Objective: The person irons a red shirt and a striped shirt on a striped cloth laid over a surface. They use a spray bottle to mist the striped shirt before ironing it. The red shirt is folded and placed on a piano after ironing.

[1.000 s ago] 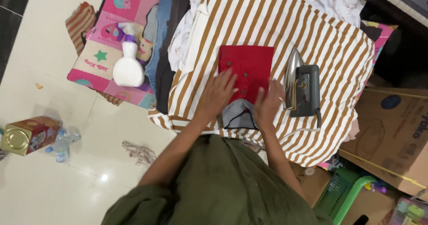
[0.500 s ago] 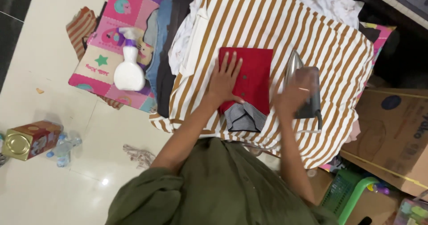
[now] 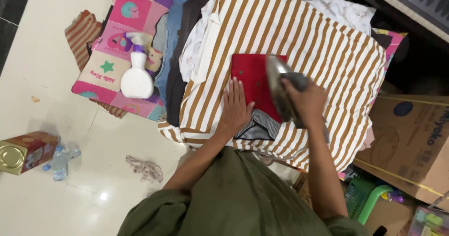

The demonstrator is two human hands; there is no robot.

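Note:
A red folded cloth [image 3: 250, 79] lies on a brown-and-white striped sheet [image 3: 299, 35] that covers the ironing surface. My left hand [image 3: 235, 107] rests flat with spread fingers on the cloth's near left edge. A grey striped garment [image 3: 260, 127] pokes out beside that hand. My right hand [image 3: 306, 100] grips the handle of a grey iron [image 3: 278, 84], tilted above the right side of the red cloth, soleplate facing left.
A white spray bottle [image 3: 136, 77] stands on a colourful play mat [image 3: 124, 53] at the left. A gold tin [image 3: 21, 152], a plastic bottle [image 3: 61, 160] and a rag [image 3: 145, 168] lie on the tiled floor. Cardboard boxes [image 3: 411, 142] and a green basket [image 3: 367, 201] sit at the right.
My right hand took hold of the iron at the right of the sheet and lifted it left over the red cloth. My left hand slid toward the cloth's near left edge.

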